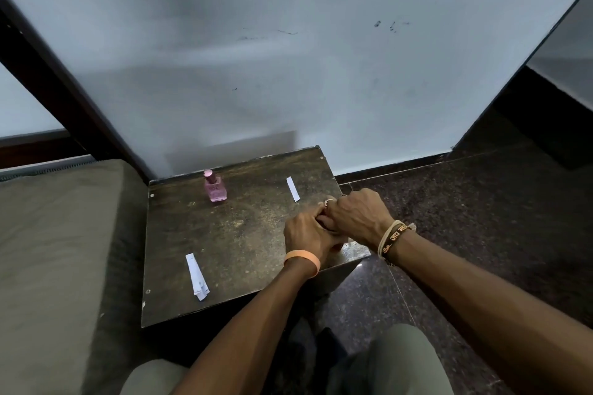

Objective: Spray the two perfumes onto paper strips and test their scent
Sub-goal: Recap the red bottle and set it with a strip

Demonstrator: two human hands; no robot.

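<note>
Wall (288,58): a pale, scuffed surface is seen behind the table, filling the upper part of the view.
Floor (481,202): dark speckled stone is seen to the right of the table and beneath the forearms.
Cushion (48,250): a grey-green padded seat is set against the table's left edge.
Table (231,244): a small, dark, worn wooden top is placed against the wall; all task items are borne on it.
Left hand (308,237): it is held over the table's right near corner, fingers curled closed and pressed against the right hand; an orange wristband (303,258) is worn. Whether anything is gripped cannot be told.
Right hand (356,215): it is closed in a loose fist, knuckles up, touching the left hand; a ring is seen on one finger and threaded bracelets (393,237) on the wrist. What is enclosed between the two hands is hidden.
Pink perfume bottle (214,187): it is stood upright with its cap on, near the table's far left edge, well apart from both hands.
Near paper strip (196,276): a white strip, creased at its near end, is laid flat by the front left of the table.
Far paper strip (293,189): a shorter white strip is laid flat toward the far right, just beyond the hands.
</note>
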